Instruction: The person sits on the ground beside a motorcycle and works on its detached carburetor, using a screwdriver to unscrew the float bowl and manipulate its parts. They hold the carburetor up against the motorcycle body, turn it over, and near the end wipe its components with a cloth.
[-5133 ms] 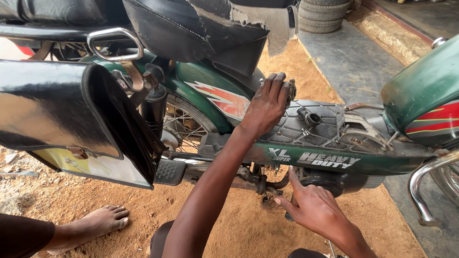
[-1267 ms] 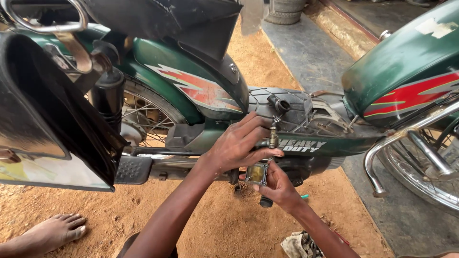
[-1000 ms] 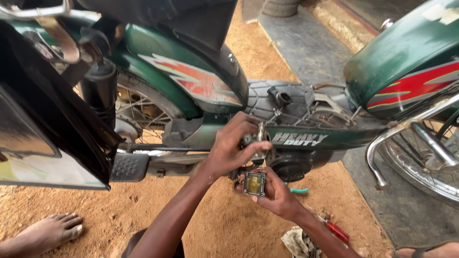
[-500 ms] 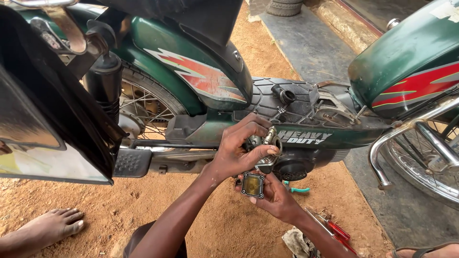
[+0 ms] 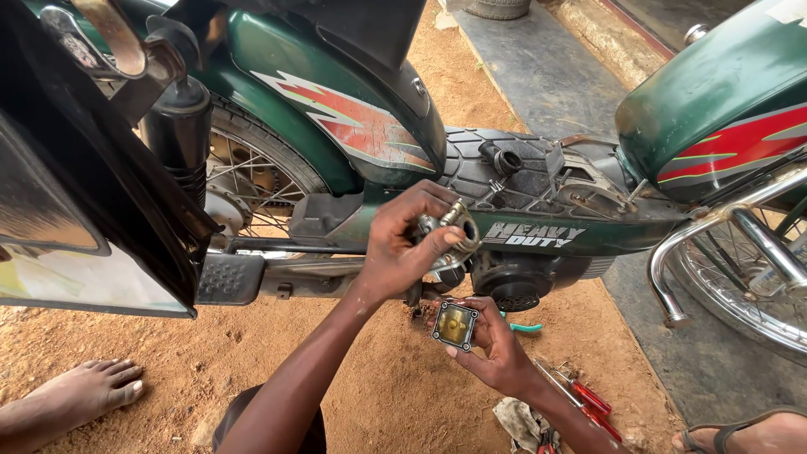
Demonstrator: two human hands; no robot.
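Left hand (image 5: pixel 402 252) is gripping the carburetor body (image 5: pixel 450 231) at frame centre, against the green motorcycle (image 5: pixel 336 126); right hand (image 5: pixel 496 349) just below pinches what looks like its float bowl (image 5: pixel 455 325). Mid-reassembly, I'd say: next, line the bowl up squarely underneath.

Red-handled tools (image 5: pixel 588 402), rag (image 5: pixel 519 422), bare foot (image 5: pixel 88 389) on dirt.

carburetor body (image 5: pixel 450 231) lifted higher, float bowl (image 5: pixel 455 325) separated
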